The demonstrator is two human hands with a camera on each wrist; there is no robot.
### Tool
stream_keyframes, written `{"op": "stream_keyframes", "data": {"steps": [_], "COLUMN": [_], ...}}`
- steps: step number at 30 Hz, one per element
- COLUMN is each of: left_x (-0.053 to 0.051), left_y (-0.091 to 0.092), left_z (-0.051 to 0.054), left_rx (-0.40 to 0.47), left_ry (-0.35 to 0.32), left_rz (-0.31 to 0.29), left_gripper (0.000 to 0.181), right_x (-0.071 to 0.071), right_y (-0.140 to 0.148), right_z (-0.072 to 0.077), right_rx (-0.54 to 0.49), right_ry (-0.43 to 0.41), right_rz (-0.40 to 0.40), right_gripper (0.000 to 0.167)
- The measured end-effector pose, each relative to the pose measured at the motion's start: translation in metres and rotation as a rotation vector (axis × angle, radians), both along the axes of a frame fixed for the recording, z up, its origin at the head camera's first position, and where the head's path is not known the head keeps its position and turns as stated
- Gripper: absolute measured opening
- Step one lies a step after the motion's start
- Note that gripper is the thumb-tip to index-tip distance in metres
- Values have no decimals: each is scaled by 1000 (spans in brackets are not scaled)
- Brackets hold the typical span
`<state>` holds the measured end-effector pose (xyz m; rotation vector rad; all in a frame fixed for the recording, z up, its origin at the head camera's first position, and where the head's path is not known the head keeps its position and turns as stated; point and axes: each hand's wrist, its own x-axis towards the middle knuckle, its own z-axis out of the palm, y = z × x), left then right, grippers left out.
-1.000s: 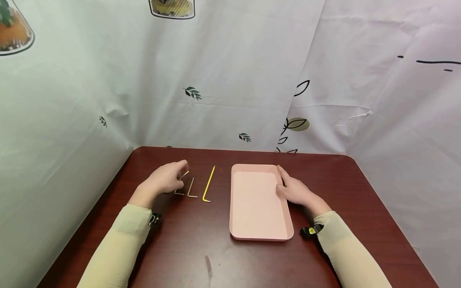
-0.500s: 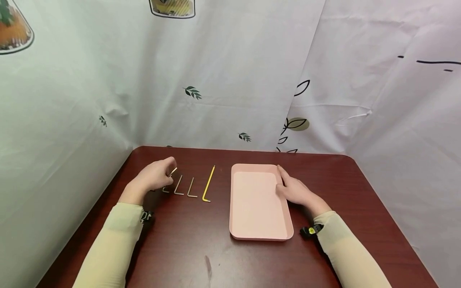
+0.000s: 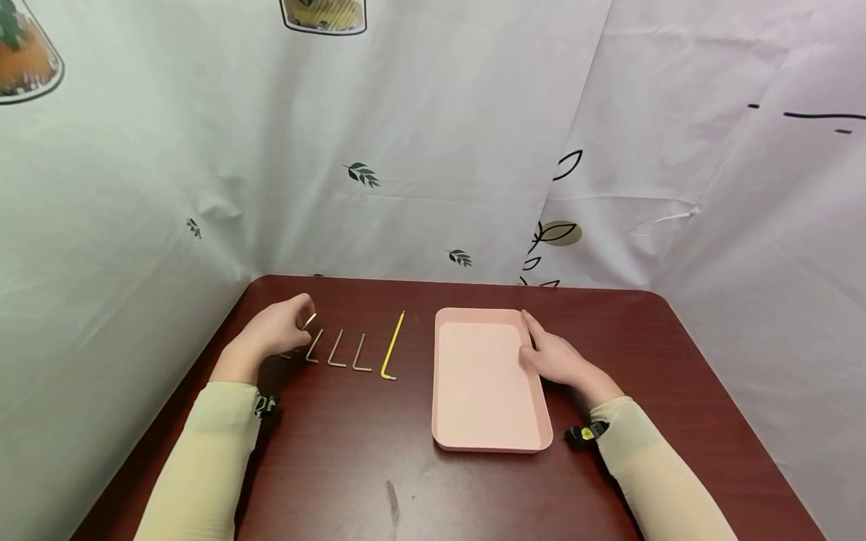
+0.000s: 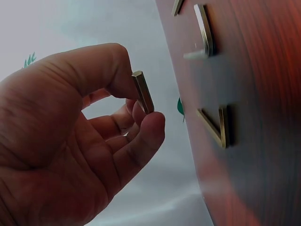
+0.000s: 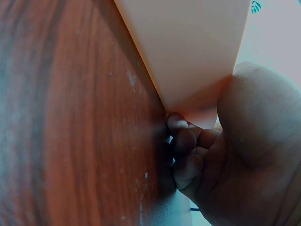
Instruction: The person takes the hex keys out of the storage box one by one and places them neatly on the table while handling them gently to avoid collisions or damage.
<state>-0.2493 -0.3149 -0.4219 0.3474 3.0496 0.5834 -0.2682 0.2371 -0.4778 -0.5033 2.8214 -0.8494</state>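
My left hand (image 3: 271, 330) is raised over the table's left side, pinching a brass-coloured hex key (image 4: 143, 92) between thumb and fingertip. Below and beside it, short hex keys lie in a row; one (image 3: 286, 356) is mostly hidden by the hand, and another (image 3: 314, 346) sits just to its right. A longer yellow hex key (image 3: 390, 347) ends the row on the right. My right hand (image 3: 556, 358) grips the right wall of a pink tray (image 3: 483, 443), thumb on the rim and the other fingers curled low against its outer side in the right wrist view.
The tray stands on a dark red wooden table (image 3: 352, 466), right of the hex keys. Two more hex keys (image 3: 335, 349) lie between the yellow one and the left hand. White printed cloth (image 3: 433, 150) hangs behind the table and along both sides.
My left hand has moved left along the row with the hex key pinched in it, uncovering more of the keys on the table. The right hand and the tray have stayed put.
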Motion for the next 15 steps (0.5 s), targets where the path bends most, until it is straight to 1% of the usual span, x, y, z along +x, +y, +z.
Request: {"op": "stream_keyframes", "data": {"steps": [9,15], "left_x": [1,2], "left_y": [-19,-31], "left_z": [0,-1], "left_rx": [18,22], "left_ry": [-18,1], "left_rz": [45,62], "left_gripper": [38,40], "right_x": [1,1], "right_y": [0,0], "right_z": [0,0], "right_rx": [-2,-4], "right_ry": [3,13], "right_rz": [3,5], "right_gripper": [81,81]}}
